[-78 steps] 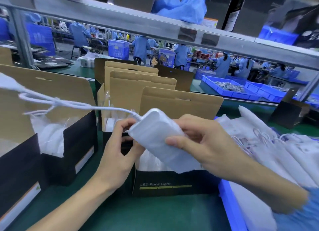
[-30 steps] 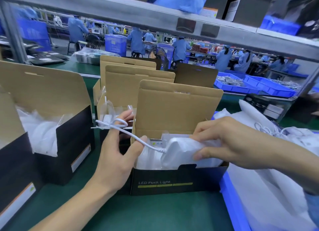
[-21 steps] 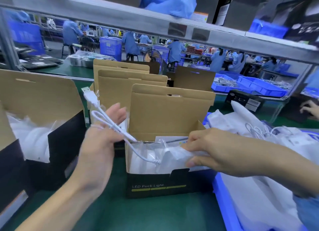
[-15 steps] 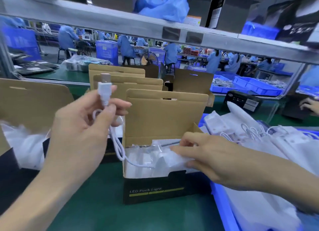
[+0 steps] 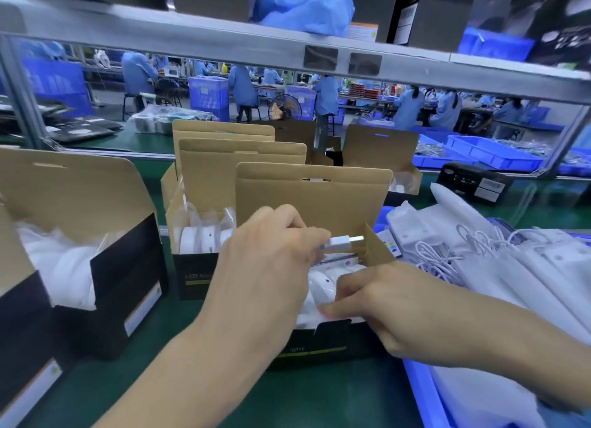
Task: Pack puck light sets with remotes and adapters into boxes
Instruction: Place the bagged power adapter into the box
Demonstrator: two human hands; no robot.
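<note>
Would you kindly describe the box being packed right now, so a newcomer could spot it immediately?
On the green bench, open boxes stand in a cluster with tan lids raised. It is the nearest box, beside the blue bin. Only this box has both hands in it, the left hand pinching a USB plug.

— How's the light?
— Bright, even, from overhead; shadows on the green bench (image 5: pixel 319 399) are soft.
— Sharpness?
— The left hand (image 5: pixel 265 267) is slightly motion-blurred. The far workers look soft, and the overhead shelf (image 5: pixel 192 40) bows at the edges.
</note>
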